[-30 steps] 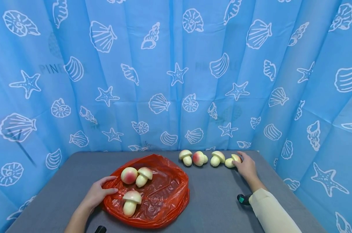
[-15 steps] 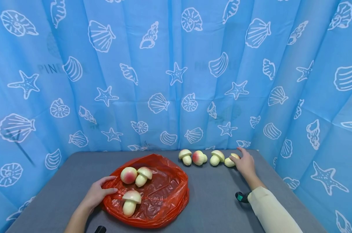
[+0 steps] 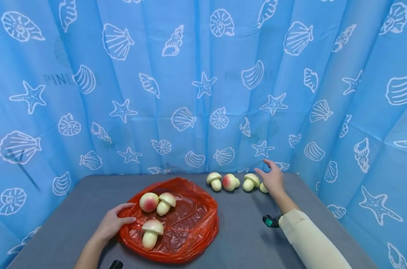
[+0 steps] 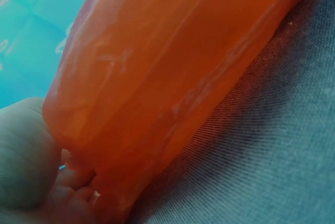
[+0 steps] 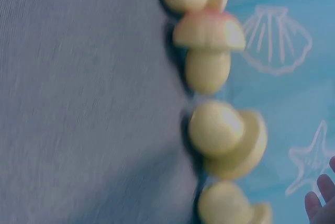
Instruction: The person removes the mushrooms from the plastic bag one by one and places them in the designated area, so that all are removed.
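Note:
My left hand grips the left rim of a red plastic bag lying spread on the table; in the left wrist view, fingers curl at the red plastic. Three toy mushrooms sit in it: a pink-capped one, one beside it and a nearer one. My right hand, fingers spread and holding nothing, hovers over the right end of a mushroom row, partly hiding the last mushroom. In the right wrist view, fingertips show at the lower right edge, apart from the blurred mushrooms.
Along the table's back edge stand more mushrooms: one at left, a pink-capped one and another. A blue shell-print curtain rises behind the grey table. Dark wrist devices show near both arms.
My right hand has come off the rightmost mushroom, rising and moving left with its fingers apart. That mushroom stays on the table. My left hand and the bag have kept still.

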`<action>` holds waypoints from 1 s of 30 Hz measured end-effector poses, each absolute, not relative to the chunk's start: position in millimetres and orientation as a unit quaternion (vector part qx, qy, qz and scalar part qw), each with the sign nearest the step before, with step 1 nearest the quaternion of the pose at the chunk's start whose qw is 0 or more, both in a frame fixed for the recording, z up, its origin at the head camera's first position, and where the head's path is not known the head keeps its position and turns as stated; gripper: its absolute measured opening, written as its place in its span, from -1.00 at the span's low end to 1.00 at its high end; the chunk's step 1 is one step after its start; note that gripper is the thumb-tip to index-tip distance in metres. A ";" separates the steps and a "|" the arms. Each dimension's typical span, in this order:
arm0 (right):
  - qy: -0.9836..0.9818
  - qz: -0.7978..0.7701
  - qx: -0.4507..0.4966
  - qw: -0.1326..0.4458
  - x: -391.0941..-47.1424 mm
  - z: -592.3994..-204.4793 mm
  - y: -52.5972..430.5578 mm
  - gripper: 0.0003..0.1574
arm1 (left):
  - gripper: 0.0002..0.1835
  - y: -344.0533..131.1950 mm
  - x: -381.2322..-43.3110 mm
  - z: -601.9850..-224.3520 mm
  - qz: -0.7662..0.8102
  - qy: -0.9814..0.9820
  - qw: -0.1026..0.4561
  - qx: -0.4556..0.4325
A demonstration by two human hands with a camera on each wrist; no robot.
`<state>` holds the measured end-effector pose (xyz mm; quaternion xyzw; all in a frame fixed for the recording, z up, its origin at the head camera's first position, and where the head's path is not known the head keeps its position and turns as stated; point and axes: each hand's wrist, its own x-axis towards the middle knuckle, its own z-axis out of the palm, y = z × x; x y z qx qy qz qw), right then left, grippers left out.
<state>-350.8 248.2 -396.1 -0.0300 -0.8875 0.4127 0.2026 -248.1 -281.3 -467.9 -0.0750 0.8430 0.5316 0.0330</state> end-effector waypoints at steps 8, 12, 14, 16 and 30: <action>-0.859 0.479 0.008 0.183 -346.0 -374.9 218.6 -0.32 | -0.31 -279.8 -246.5 -464.8 0.534 0.842 0.030 -0.072; -0.857 0.486 0.034 0.168 -343.6 -369.7 206.2 -0.36 | -0.30 -280.1 -247.4 -465.6 0.534 0.841 0.033 -0.075; -0.862 0.479 0.046 0.159 -341.7 -367.6 200.1 -0.36 | -0.30 -280.2 -247.6 -465.9 0.534 0.841 0.033 -0.076; -0.865 0.476 0.058 0.151 -339.9 -365.6 194.4 -0.36 | -0.31 -280.3 -247.6 -466.1 0.534 0.841 0.033 -0.077; -0.856 0.491 0.123 0.108 -333.8 -355.5 157.0 -0.33 | -0.31 -280.0 -247.5 -465.7 0.535 0.841 0.035 -0.078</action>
